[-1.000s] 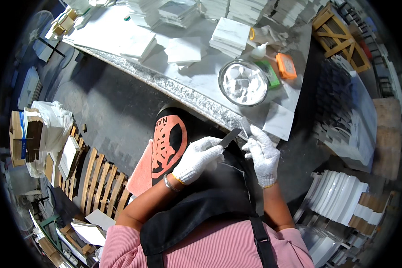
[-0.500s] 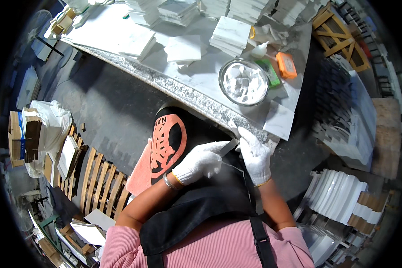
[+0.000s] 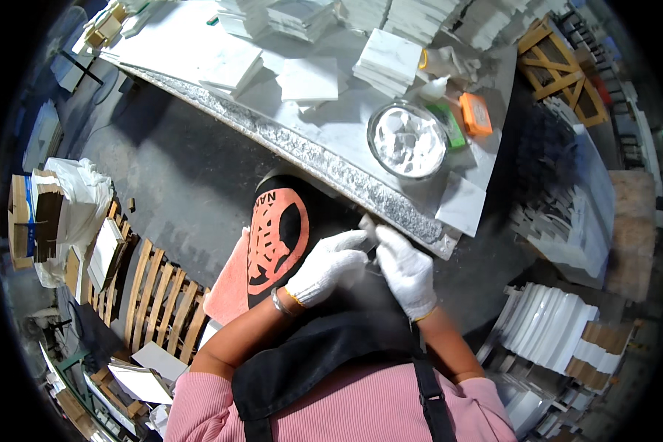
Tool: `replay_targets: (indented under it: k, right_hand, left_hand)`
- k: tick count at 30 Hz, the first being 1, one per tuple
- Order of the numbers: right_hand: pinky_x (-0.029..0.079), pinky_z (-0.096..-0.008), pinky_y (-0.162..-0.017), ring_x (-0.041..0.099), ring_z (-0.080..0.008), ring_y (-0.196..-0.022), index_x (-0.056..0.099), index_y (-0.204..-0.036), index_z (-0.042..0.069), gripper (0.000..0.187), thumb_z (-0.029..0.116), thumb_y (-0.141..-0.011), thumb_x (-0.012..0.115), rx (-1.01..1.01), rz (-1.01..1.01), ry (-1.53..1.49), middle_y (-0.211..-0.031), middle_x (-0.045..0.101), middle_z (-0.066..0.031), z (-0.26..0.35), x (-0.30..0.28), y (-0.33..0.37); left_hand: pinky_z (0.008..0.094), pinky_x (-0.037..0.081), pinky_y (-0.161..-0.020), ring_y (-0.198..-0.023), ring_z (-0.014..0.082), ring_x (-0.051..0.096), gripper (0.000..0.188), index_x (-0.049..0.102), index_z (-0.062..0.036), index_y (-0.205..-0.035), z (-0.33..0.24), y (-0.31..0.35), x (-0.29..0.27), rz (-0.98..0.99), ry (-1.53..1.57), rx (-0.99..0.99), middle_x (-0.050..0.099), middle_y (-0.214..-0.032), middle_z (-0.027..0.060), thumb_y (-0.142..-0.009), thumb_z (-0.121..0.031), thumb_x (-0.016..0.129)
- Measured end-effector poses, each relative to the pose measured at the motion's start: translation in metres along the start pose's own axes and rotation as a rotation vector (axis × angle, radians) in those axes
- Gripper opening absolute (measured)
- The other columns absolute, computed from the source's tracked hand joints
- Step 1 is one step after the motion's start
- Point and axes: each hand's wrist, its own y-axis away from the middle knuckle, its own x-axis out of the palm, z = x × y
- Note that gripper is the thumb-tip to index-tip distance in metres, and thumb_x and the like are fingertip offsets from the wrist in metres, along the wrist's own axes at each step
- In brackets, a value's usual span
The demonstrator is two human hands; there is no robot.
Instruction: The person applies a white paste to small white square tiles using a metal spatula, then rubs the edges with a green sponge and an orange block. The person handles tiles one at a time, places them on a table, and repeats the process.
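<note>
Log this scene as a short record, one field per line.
Left hand: white-gloved, fingers curled
Right hand: white-gloved, fingertips close to the left hand's
At the fingertips: small pale-grey piece, blurred; which hand grips it is unclear
Surface: white marble-patterned table with a rough, whitish front edge
Container: round clear bowl holding white chunks
Beside it: flat green box, then a bright orange box to the right
Near the table corner: square white grey-veined tile

glare whitens the tabletop [image 3: 173, 48], the floor [image 3: 191, 151] sits in dim shadow, and outer shapes bend (fading to black).
</note>
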Motion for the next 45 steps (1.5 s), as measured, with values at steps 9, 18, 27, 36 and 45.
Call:
replay_targets:
  k: [9, 18, 27, 36, 45]
  right_hand:
    - [0.054, -0.0246, -0.061, 0.065, -0.0090, -0.070, 0.065, -0.130, -0.001, 0.032, 0.003, -0.099, 0.057, 0.056, 0.032, 0.073, -0.097, 0.074, -0.0089, -0.050, 0.009, -0.026]
    - [0.056, -0.0349, -0.067, 0.069, -0.0223, -0.071, 0.048, -0.150, 0.010, 0.053, 0.018, -0.098, 0.054, 0.142, 0.171, 0.234, -0.098, 0.071, -0.0157, -0.009, 0.048, -0.119]
    - [0.054, -0.0490, -0.090, 0.064, -0.0409, -0.110, 0.047, -0.145, 0.009, 0.052, 0.019, -0.096, 0.056, -0.003, 0.085, 0.600, -0.133, 0.059, -0.0205, -0.001, 0.085, -0.160]
    - [0.055, -0.0364, -0.094, 0.068, -0.0276, -0.109, 0.060, -0.137, 0.004, 0.040, 0.019, -0.100, 0.063, 0.143, 0.315, -0.114, -0.133, 0.064, -0.0151, 0.022, 0.043, -0.103]
    - [0.055, -0.0323, -0.082, 0.069, -0.0206, -0.100, 0.063, -0.131, -0.003, 0.035, 0.018, -0.102, 0.062, 0.285, 0.331, -1.075, -0.137, 0.060, -0.0159, -0.004, -0.008, -0.031]
  left_hand:
    - [0.0220, 0.041, -0.055, -0.061, 0.0083, 0.052, 0.051, 0.055, 0.0006, -0.142, 0.004, 0.004, -0.021, -0.004, 0.049, 0.115, 0.059, -0.078, 0.0017, -0.095, -0.018, 0.062]
    - [0.0199, 0.039, -0.051, -0.055, 0.0083, 0.052, 0.026, 0.065, -0.0028, -0.114, -0.005, 0.019, -0.048, -0.226, 0.145, 0.197, 0.062, -0.074, 0.0015, -0.100, -0.024, 0.062]
    - [0.0205, 0.040, -0.053, -0.059, 0.0079, 0.055, 0.028, 0.068, -0.0055, -0.115, -0.002, 0.031, -0.074, -0.282, 0.124, 0.237, 0.063, -0.077, 0.0010, -0.102, -0.029, 0.061]
    - [0.0201, 0.039, -0.052, -0.056, 0.0080, 0.052, 0.027, 0.068, -0.0058, -0.113, -0.020, 0.026, -0.061, -0.176, 0.194, 0.165, 0.062, -0.074, 0.0011, -0.104, -0.029, 0.059]
    - [0.0205, 0.041, -0.049, -0.057, 0.0087, 0.055, 0.042, 0.064, -0.0059, -0.101, -0.014, -0.015, 0.000, 0.227, -0.032, -0.084, 0.062, -0.072, 0.0014, -0.101, -0.048, 0.058]
